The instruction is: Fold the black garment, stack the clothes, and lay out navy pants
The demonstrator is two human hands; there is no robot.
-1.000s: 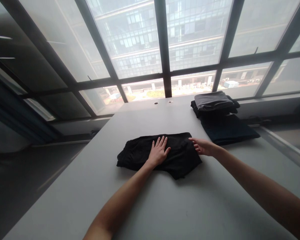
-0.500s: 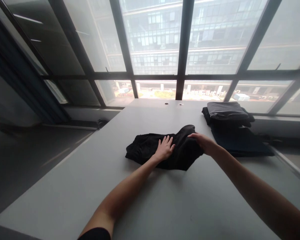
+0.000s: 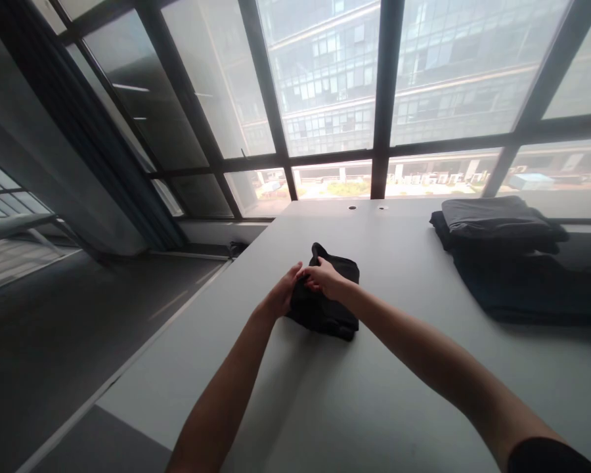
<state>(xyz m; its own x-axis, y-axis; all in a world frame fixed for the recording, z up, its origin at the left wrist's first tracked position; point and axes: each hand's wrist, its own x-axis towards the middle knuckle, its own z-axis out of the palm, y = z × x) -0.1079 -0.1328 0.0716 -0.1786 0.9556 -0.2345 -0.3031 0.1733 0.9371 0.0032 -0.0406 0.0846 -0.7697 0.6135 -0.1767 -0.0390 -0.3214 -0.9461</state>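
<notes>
Pinching the folded black garment [image 3: 325,315] between the left hand [image 3: 280,295] and the right hand [image 3: 326,277], with both hands together at the garment's upper edge and the fingertips [image 3: 309,272] almost meeting. Showing a small fold of black cloth [image 3: 317,249] rising just above the hands. Showing the rest of the garment directly below both hands, lying on the pale grey table [image 3: 398,394] and not hanging free.

Showing, well to the right of the right hand, a stack of dark clothes [image 3: 509,263] lying on the same table, topped by a folded grey garment [image 3: 495,219]. Showing two small round holes [image 3: 352,207] in the table, well ahead of the hands, near the far edge. Showing, beyond these, a large window [image 3: 325,85] with dark frames. Showing, left of the left hand, a dark curtain [image 3: 79,118] above a grey floor [image 3: 79,341].
</notes>
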